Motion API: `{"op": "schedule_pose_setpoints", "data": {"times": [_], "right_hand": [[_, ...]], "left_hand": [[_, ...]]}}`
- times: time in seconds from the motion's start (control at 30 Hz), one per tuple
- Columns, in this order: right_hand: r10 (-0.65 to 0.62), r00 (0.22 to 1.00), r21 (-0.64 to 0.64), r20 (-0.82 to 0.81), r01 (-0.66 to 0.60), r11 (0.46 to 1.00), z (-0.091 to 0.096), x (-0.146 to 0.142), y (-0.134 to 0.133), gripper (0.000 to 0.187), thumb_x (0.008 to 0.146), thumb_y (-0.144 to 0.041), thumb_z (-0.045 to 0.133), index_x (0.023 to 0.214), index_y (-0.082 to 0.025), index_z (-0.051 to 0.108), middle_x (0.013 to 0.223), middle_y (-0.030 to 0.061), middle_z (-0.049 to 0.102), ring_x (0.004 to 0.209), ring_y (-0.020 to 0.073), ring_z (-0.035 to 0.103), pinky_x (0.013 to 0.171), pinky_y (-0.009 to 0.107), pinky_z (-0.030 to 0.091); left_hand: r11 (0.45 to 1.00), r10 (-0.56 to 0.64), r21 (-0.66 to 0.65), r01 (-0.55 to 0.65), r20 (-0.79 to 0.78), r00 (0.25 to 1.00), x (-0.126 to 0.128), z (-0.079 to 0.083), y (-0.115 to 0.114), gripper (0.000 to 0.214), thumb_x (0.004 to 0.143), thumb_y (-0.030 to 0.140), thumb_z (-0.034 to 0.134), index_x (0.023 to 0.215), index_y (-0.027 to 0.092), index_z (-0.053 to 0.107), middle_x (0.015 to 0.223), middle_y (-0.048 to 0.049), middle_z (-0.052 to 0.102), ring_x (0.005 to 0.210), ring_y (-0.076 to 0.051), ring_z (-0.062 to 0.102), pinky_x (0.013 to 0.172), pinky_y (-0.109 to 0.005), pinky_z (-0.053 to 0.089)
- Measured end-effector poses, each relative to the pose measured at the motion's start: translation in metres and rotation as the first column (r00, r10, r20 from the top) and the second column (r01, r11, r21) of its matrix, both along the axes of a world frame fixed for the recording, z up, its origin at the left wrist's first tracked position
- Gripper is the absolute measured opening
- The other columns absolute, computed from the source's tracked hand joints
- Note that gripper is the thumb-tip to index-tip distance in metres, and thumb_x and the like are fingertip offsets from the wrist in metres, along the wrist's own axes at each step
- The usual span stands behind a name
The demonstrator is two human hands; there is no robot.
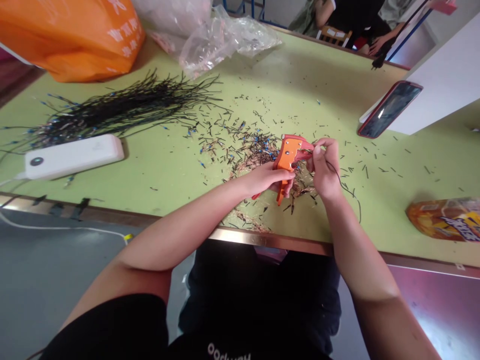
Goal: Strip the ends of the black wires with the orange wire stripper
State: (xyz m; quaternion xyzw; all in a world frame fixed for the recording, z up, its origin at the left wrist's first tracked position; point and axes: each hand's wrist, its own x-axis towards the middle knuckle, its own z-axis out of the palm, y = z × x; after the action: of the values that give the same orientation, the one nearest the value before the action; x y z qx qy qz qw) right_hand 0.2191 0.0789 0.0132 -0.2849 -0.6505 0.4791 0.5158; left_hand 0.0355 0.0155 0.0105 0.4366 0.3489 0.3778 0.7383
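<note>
Above the table [337, 65], the left hand [266, 180] grips orange wire strippers [287, 160], the right hand's fingers [322, 150] pinching black wire [347, 187].

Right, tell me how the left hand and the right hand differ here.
The left hand lies flatter and wraps the handles of the orange wire stripper, while the right hand stands more upright. The left hand grips the tool's body; the right hand pinches a thin black wire up at the tool's head. Both hands are bare and both are over the scattered wire clippings.
</note>
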Motion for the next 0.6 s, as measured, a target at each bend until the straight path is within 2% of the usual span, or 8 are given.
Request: {"op": "schedule_pose_setpoints", "data": {"times": [0.13,0.4,0.6], "right_hand": [[-0.008,1.0,-0.006,0.005,0.008,1.0,0.001,0.0,0.0,0.035,0.102,-0.064,0.064,0.103,-0.03,0.054,0.055,-0.0111,0.033,0.046,0.0111,0.028,0.045,0.027,0.025],[-0.002,1.0,-0.004,0.017,0.002,1.0,0.004,0.001,-0.002,0.034,0.102,-0.063,0.064,0.102,-0.03,0.055,0.054,-0.011,0.034,0.045,0.0113,0.031,0.047,0.028,0.028],[0.004,0.998,-0.065,0.069,0.0,0.998,0.005,0.0,-0.004,0.048,0.101,-0.062,0.066,0.076,-0.025,0.05,0.059,-0.0068,0.044,0.054,0.0108,0.041,0.054,0.029,0.034]], "left_hand": [[0.999,-0.026,0.025,0.026,-0.02,0.999,0.0,0.001,-0.002,0.022,0.096,0.029,0.062,0.078,0.017,0.063,0.072,-0.0024,0.067,0.068,-0.014,0.069,0.071,-0.029,0.058],[1.0,0.001,0.025,-0.001,-0.032,0.999,0.007,0.005,-0.005,0.034,0.098,0.025,0.059,0.065,0.018,0.055,0.059,0.0011,0.057,0.056,-0.011,0.061,0.06,-0.026,0.052],[0.995,0.093,-0.031,-0.091,0.071,0.993,0.011,-0.001,-0.002,0.035,0.098,0.028,0.062,0.065,0.019,0.053,0.055,0.0027,0.054,0.051,-0.011,0.058,0.058,-0.027,0.049]]}}
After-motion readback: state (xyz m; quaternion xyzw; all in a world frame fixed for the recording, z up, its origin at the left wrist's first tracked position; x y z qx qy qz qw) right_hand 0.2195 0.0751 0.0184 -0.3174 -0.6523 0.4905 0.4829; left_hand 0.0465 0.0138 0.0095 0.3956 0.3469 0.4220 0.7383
